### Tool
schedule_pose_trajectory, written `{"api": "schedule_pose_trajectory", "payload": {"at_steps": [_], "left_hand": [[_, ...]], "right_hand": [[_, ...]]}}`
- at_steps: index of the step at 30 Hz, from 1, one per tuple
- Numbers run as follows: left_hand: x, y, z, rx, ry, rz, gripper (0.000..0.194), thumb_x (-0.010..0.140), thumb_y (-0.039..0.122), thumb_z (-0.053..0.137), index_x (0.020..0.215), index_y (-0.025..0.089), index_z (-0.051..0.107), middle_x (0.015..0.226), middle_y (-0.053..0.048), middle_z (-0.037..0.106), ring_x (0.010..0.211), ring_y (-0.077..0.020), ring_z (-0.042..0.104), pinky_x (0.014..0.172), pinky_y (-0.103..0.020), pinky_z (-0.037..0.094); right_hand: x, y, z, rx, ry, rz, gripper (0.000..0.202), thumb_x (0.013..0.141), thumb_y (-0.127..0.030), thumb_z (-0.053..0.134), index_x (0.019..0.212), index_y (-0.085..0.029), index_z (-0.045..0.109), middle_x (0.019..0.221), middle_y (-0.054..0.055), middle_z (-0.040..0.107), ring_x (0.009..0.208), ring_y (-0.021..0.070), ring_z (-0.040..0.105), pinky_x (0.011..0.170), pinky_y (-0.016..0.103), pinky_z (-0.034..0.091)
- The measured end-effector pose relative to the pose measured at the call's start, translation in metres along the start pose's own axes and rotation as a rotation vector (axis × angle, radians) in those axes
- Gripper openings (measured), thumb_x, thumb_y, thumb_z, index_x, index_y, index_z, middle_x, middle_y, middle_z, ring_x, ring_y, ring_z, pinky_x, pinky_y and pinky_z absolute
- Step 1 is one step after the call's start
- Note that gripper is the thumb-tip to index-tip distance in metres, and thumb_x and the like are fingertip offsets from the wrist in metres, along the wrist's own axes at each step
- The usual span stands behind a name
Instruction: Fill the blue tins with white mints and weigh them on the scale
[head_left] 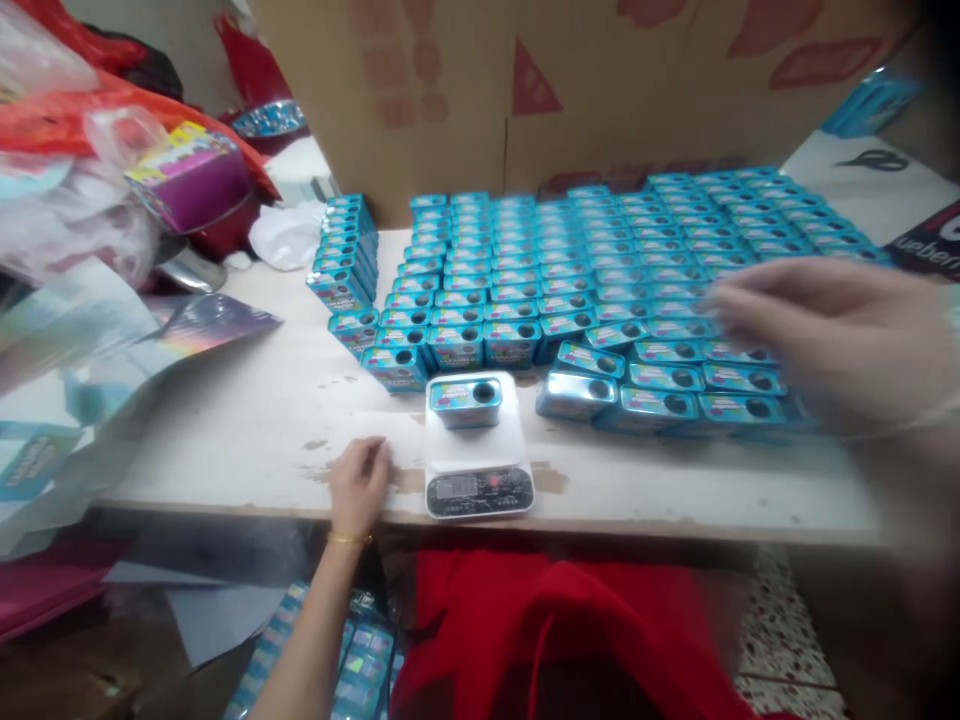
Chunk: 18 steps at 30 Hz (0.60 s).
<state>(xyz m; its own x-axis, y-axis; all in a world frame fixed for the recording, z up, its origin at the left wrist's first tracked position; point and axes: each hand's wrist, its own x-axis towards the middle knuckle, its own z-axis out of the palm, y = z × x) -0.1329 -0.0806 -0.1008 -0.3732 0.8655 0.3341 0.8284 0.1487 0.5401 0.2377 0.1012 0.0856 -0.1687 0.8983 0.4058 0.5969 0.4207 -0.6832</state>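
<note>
On the table's front part, my left hand (361, 487) rests with its fingers curled in, nothing visible in them, just left of a white digital scale (480, 450). One small blue box (465, 402) with a dark round spot on its top sits on the scale's plate. My right hand (814, 335) is raised in the air at the right, over the right-hand end of the rows of blue boxes (514, 340). It is smeared by motion, and I cannot make out whether anything is between its fingers.
A big cardboard box (585, 80) stands behind the rows. Crumpled plastic bags (67, 210) and a purple package (196, 185) crowd the left side. More blue boxes (364, 660) lie below the table's front edge (637, 532). A white card with dark print (862, 165) is at the back right.
</note>
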Motion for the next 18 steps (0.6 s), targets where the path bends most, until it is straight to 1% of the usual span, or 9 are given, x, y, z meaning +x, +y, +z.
{"api": "schedule_pose_trajectory", "payload": {"at_steps": [1,2,3,5,7,9,12,16,18], "left_hand": [[0.000,0.000,0.000,-0.001,0.003,0.006,0.019,0.089,0.033,0.049,0.091,0.017,0.060,0.084,-0.004,0.063,0.075,-0.0157,0.059,0.070,-0.028,0.048],[0.000,-0.001,0.000,-0.004,0.005,0.012,0.019,0.090,0.033,0.049,0.091,0.018,0.060,0.084,-0.005,0.064,0.075,-0.0158,0.059,0.070,-0.028,0.048],[0.000,-0.001,0.000,-0.010,0.005,0.016,0.019,0.090,0.033,0.049,0.091,0.018,0.060,0.084,-0.005,0.064,0.076,-0.0159,0.059,0.070,-0.028,0.048],[0.000,-0.002,0.000,-0.024,0.003,0.020,0.018,0.090,0.032,0.049,0.091,0.018,0.060,0.084,-0.005,0.064,0.076,-0.0161,0.059,0.070,-0.029,0.048],[-0.001,-0.002,0.000,-0.035,0.004,0.018,0.018,0.090,0.032,0.049,0.092,0.018,0.060,0.085,-0.005,0.064,0.076,-0.0161,0.059,0.070,-0.028,0.047],[-0.001,-0.003,0.001,-0.041,0.007,0.018,0.018,0.090,0.032,0.050,0.092,0.018,0.060,0.085,-0.005,0.063,0.077,-0.0160,0.059,0.070,-0.028,0.047],[-0.001,-0.005,0.002,-0.040,0.007,0.022,0.017,0.090,0.031,0.050,0.092,0.018,0.060,0.085,-0.004,0.063,0.077,-0.0158,0.058,0.070,-0.028,0.046],[-0.001,-0.005,0.001,-0.044,0.007,0.019,0.017,0.090,0.031,0.050,0.091,0.017,0.060,0.084,-0.004,0.062,0.076,-0.0155,0.057,0.070,-0.028,0.046],[-0.002,-0.003,0.001,-0.049,0.013,0.021,0.017,0.090,0.031,0.050,0.090,0.017,0.060,0.083,-0.004,0.062,0.076,-0.0151,0.057,0.070,-0.027,0.046]], "right_hand": [[-0.002,-0.014,0.018,0.129,-0.113,0.013,0.007,0.081,-0.026,0.066,0.081,-0.019,0.067,0.064,0.003,0.061,0.055,0.0109,0.054,0.052,0.027,0.042],[-0.004,-0.027,0.038,0.237,-0.236,-0.013,0.006,0.081,-0.024,0.065,0.081,-0.018,0.067,0.065,0.001,0.061,0.055,0.0109,0.054,0.053,0.027,0.042],[-0.006,-0.040,0.058,0.295,-0.335,-0.075,0.005,0.082,-0.021,0.063,0.081,-0.017,0.066,0.070,0.002,0.064,0.061,0.0115,0.056,0.058,0.027,0.044],[-0.010,-0.058,0.094,0.311,-0.413,-0.202,0.008,0.083,-0.014,0.059,0.077,-0.016,0.065,0.076,0.002,0.065,0.071,0.0124,0.058,0.068,0.027,0.045],[-0.014,-0.065,0.117,0.247,-0.487,-0.269,0.012,0.082,-0.009,0.057,0.075,-0.015,0.064,0.076,0.002,0.064,0.073,0.0124,0.057,0.071,0.027,0.044],[-0.015,-0.063,0.128,0.170,-0.558,-0.285,0.012,0.082,-0.008,0.056,0.075,-0.014,0.063,0.075,0.003,0.062,0.071,0.0123,0.055,0.069,0.026,0.043],[-0.014,-0.058,0.132,0.098,-0.595,-0.309,0.006,0.081,-0.009,0.060,0.080,-0.014,0.064,0.081,0.005,0.060,0.072,0.0132,0.053,0.068,0.028,0.043],[-0.011,-0.060,0.133,0.089,-0.539,-0.360,0.009,0.082,-0.013,0.059,0.090,-0.013,0.065,0.091,0.008,0.059,0.084,0.0176,0.057,0.075,0.031,0.046],[-0.009,-0.061,0.126,0.097,-0.476,-0.390,0.011,0.084,-0.014,0.057,0.091,-0.013,0.065,0.092,0.009,0.060,0.088,0.0187,0.057,0.078,0.031,0.047]]}}
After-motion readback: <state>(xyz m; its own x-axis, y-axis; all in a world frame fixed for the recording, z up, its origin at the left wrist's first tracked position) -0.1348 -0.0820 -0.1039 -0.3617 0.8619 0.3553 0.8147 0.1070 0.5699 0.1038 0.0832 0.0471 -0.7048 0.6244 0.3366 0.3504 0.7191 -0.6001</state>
